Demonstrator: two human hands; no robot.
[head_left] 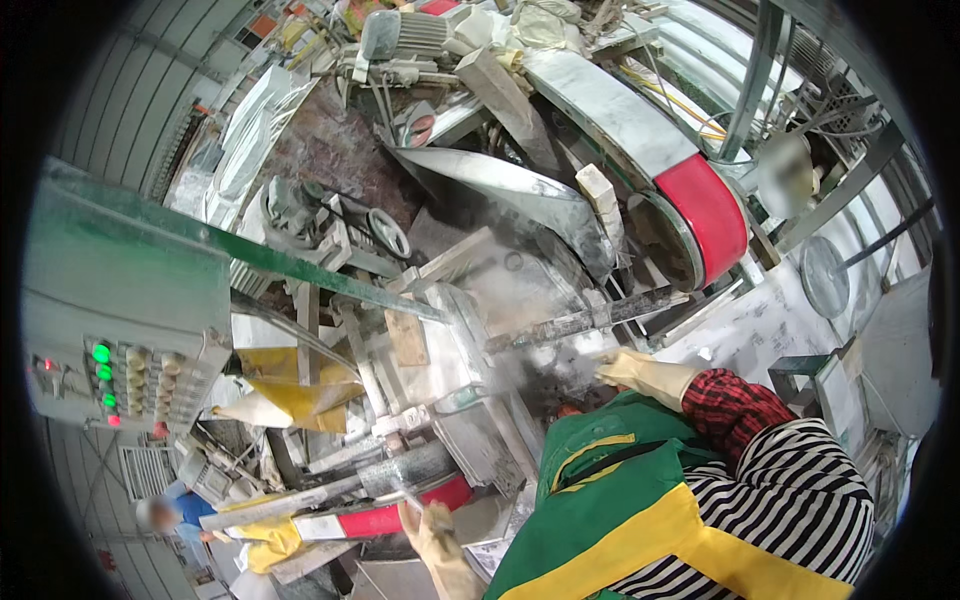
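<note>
Right gloved hand (632,368) reaching to stone strip (585,322), left hand (432,530) near roller (400,470)

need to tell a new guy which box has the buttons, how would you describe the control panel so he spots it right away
Start from the big machine with the red-faced belt wheel at upper right, then look straight across to the far left edge. There, under a green bar, sits a grey control panel. Nothing else nearby has its rows of round buttons, some lit green, some red.

Dust haze blurs the stone strip (585,322) where the gloved right hand (640,372) reaches.
</note>
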